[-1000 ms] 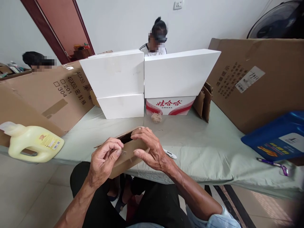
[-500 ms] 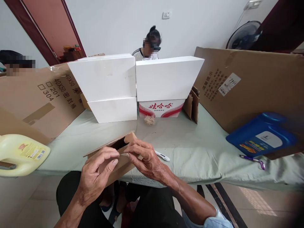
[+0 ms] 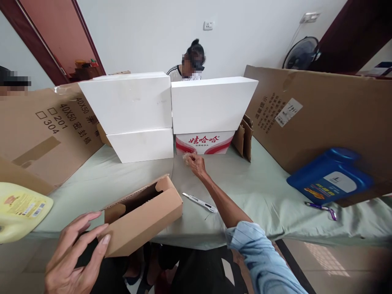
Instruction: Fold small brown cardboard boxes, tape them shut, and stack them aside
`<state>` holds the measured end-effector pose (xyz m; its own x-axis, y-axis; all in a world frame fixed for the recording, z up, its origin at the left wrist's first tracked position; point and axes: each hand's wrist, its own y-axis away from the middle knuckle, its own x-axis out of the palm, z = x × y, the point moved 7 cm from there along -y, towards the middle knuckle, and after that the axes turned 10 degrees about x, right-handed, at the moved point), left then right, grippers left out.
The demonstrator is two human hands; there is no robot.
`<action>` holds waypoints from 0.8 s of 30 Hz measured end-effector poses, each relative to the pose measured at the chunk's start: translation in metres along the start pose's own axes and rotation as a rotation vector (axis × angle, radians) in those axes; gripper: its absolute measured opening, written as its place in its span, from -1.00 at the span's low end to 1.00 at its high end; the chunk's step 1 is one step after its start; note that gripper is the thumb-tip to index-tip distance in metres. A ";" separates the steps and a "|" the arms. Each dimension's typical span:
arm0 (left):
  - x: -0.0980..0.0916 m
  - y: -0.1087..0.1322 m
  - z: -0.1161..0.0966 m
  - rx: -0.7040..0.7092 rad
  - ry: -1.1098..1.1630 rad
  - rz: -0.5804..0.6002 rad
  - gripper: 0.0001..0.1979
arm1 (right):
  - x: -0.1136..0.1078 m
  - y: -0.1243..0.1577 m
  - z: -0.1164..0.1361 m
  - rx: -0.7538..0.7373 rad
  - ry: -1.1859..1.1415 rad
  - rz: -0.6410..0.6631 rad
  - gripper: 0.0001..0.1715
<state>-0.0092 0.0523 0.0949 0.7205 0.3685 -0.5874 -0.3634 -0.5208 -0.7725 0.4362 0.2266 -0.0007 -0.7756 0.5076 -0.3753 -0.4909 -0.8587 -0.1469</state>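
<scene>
Right hand (image 3: 196,163) is covering most of that crumpled wad (image 3: 185,158), so can't make out its shape. Small carton's (image 3: 147,222) bottom is hidden, yellow jug (image 3: 23,210) gets chopped by the left edge, and white boxes (image 3: 128,104) block most of the person opposite (image 3: 195,51).

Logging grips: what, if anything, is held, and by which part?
Cannot tell: left hand is at the left end of the open box, right hand at the crumpled wad.

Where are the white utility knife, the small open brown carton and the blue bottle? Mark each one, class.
White utility knife (image 3: 202,203): head view, on the handle.
Small open brown carton (image 3: 144,222): head view, on the long near wall.
Blue bottle (image 3: 337,181): head view, on the white label.
</scene>
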 end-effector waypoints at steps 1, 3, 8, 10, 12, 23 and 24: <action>0.000 0.008 0.008 -0.074 0.020 0.008 -0.80 | 0.005 -0.008 -0.007 0.028 0.046 0.003 -0.53; 0.002 0.020 0.022 -0.180 0.055 0.026 -0.73 | 0.014 -0.018 -0.019 0.071 0.144 0.009 -0.58; 0.016 0.033 0.040 -0.179 0.099 0.147 -0.58 | 0.034 -0.028 -0.036 0.132 0.337 0.032 -0.64; 0.022 0.037 0.045 -0.170 0.117 0.204 -0.59 | 0.038 -0.028 -0.039 0.140 0.390 0.015 -0.65; 0.026 0.041 0.050 -0.179 0.121 0.240 -0.60 | 0.037 -0.027 -0.038 0.132 0.427 -0.023 -0.69; 0.025 0.038 0.042 -0.288 0.142 0.199 -0.68 | -0.005 -0.039 -0.047 0.169 0.569 -0.193 -0.64; 0.025 0.037 0.040 -0.309 0.146 0.194 -0.69 | -0.006 -0.040 -0.050 0.180 0.573 -0.192 -0.64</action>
<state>-0.0282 0.0728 0.0415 0.7402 0.1385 -0.6580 -0.3226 -0.7855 -0.5282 0.4809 0.2544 -0.0382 -0.3558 0.4901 -0.7958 -0.6977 -0.7058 -0.1227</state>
